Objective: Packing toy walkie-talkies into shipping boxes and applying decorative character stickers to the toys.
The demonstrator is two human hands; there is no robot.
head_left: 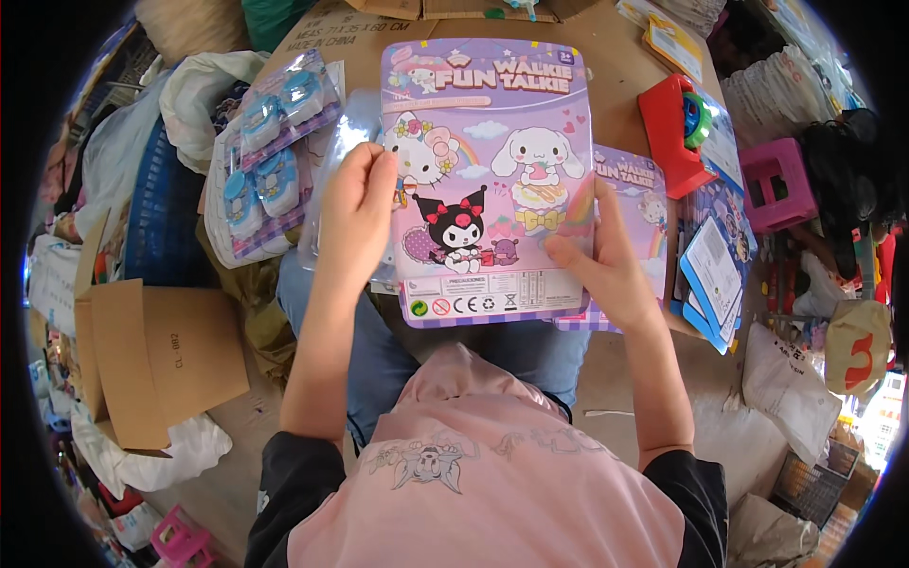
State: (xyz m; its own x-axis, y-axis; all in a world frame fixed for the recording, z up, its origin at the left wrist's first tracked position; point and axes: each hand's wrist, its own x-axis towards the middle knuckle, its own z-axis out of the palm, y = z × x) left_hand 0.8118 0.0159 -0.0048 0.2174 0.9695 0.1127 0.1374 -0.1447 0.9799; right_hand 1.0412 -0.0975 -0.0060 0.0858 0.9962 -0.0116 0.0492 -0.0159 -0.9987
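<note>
A purple toy backing card [483, 180] printed with cartoon animals is held up in front of me. My left hand [362, 204] is closed on its left edge. My right hand [611, 251] grips the lower right edge, with the thumb on the printed face and the other fingers hidden behind. Clear plastic blister packaging [331, 156] lies beside and partly behind my left hand. Under the held card, to the right, rests a matching purple card [632, 194]. Farther left are blister packs [284, 109] with blue-and-white toys inside, stacked at a slant.
A cardboard work surface [331, 40] spreads ahead. On its right stand a red tape dispenser [668, 142] and a pile of blue-edged cards [715, 275]. A pink stool [776, 185] is beyond. To the left are an open carton [194, 346] and a blue basket [170, 189].
</note>
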